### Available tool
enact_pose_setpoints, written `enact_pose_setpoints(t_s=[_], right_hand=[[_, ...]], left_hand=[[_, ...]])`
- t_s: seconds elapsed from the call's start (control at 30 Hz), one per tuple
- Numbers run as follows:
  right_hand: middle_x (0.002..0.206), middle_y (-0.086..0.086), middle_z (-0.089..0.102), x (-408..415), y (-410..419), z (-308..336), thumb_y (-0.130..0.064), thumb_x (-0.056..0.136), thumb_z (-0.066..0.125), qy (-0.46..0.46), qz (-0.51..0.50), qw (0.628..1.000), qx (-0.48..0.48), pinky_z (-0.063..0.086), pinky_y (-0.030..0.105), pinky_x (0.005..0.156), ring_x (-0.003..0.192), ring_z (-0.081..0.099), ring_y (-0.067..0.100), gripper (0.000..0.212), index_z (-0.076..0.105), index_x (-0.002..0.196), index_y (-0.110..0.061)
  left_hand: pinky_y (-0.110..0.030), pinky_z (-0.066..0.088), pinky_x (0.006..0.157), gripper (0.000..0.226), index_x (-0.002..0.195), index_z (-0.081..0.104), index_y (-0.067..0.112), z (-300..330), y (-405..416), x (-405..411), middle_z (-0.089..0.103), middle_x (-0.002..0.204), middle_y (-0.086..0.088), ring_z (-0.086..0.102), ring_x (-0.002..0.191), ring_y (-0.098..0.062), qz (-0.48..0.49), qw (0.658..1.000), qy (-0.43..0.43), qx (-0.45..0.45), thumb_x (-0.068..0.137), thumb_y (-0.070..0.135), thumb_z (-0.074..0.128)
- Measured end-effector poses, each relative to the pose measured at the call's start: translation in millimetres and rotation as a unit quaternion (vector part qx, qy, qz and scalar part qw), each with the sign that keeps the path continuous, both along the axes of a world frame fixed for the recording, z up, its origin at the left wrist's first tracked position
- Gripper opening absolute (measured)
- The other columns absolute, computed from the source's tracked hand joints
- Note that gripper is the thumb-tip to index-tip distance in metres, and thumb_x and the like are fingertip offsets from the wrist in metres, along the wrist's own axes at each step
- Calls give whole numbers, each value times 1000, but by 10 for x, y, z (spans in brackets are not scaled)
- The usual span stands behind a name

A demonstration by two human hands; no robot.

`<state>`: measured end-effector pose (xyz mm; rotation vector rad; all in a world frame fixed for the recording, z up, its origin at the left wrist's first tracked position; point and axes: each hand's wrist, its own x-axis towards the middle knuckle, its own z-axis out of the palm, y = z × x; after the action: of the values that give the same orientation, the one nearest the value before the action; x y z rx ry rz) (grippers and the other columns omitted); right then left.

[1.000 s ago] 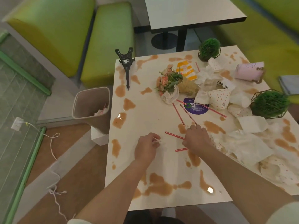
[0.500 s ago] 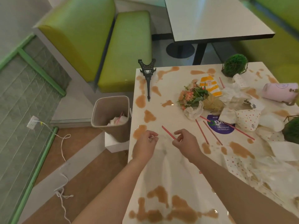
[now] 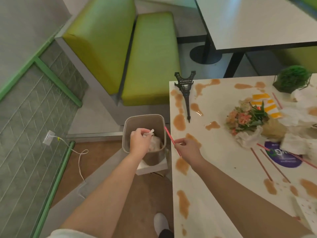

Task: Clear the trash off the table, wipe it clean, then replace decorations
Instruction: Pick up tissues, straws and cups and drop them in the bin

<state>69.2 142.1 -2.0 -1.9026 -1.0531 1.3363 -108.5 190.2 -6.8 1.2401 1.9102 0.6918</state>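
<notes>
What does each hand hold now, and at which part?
The left hand pinches a small white scrap over the bin. The right hand pinches a red straw near its lower end.

The left hand (image 3: 139, 143) held a white scrap (image 3: 151, 131) over the bin (image 3: 144, 134) left of the stained bench (image 3: 223, 169). The right hand (image 3: 188, 148) pinched a red straw (image 3: 169, 137) at the bench's left edge, its far end reaching the bin's rim.
</notes>
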Motion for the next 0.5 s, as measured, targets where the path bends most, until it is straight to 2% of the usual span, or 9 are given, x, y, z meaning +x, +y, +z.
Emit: enact_pose_setpoints(t_s=[0.07, 0.1, 0.17, 0.23, 0.27, 0.33, 0.43, 0.5], right_hand=[[86, -2, 62, -146, 146, 0, -18, 92, 59, -7, 6, 1000, -4, 41, 20, 59, 75, 55, 10, 16, 68, 106, -17], [87, -1, 63, -210, 212, -6, -17, 92, 59, -13, 10, 1000, -8, 41, 19, 59, 77, 57, 12, 17, 69, 106, -16], [91, 0, 66, -335, 335, -30, -16, 92, 59, -15, 13, 1000, -14, 48, 22, 65, 82, 59, 15, 19, 71, 106, -14], [94, 1, 68, -444, 443, -56, -15, 92, 59, -13, 9, 1000, -13, 52, 25, 72, 84, 61, 15, 22, 73, 109, -13], [97, 1, 69, -494, 493, -68, -15, 92, 60, -15, 9, 1000, -10, 51, 22, 69, 85, 62, 15, 22, 73, 109, -14], [102, 1, 70, -589, 579, -85, -15, 91, 62, -22, 10, 1000, 1, 48, 18, 65, 89, 63, 15, 21, 73, 110, -15], [112, 4, 70, -722, 680, -159, -13, 92, 61, -16, 7, 1000, -3, 56, 36, 87, 95, 65, 22, 27, 69, 118, -15], [117, 5, 68, -747, 688, -183, -14, 94, 58, -18, 16, 1000, -13, 54, 42, 94, 102, 66, 26, 31, 66, 124, -15]], left_hand=[[-15, 42, 55, 6, 98, 58, 19, -34, 172, -102, 52, 119, -6, 55, 74, -8, 14, 1000, -16, -15, 94, 24, 60], [-16, 42, 61, 12, 101, 58, 19, -61, 247, -148, 54, 120, -5, 56, 78, -9, 12, 999, -27, -30, 94, 28, 61], [-22, 40, 77, 28, 113, 58, 17, -112, 360, -228, 58, 121, -3, 56, 92, -13, -5, 996, -55, -67, 93, 37, 62], [-25, 39, 81, 43, 128, 54, 16, -155, 413, -294, 57, 127, -2, 55, 101, -16, -30, 991, -65, -111, 93, 40, 61], [-24, 40, 80, 47, 133, 52, 17, -174, 432, -326, 55, 131, -2, 55, 104, -16, -38, 989, -64, -125, 93, 41, 59], [-24, 40, 81, 44, 133, 52, 18, -227, 455, -392, 56, 132, -2, 57, 104, -15, -40, 990, -58, -122, 95, 39, 57], [-27, 41, 83, 30, 120, 59, 20, -250, 449, -466, 63, 121, 2, 58, 89, -8, -23, 996, -40, -82, 96, 36, 55], [-31, 45, 89, 21, 111, 61, 25, -270, 435, -464, 64, 117, 4, 59, 99, -12, -23, 997, -21, -72, 95, 37, 55]])
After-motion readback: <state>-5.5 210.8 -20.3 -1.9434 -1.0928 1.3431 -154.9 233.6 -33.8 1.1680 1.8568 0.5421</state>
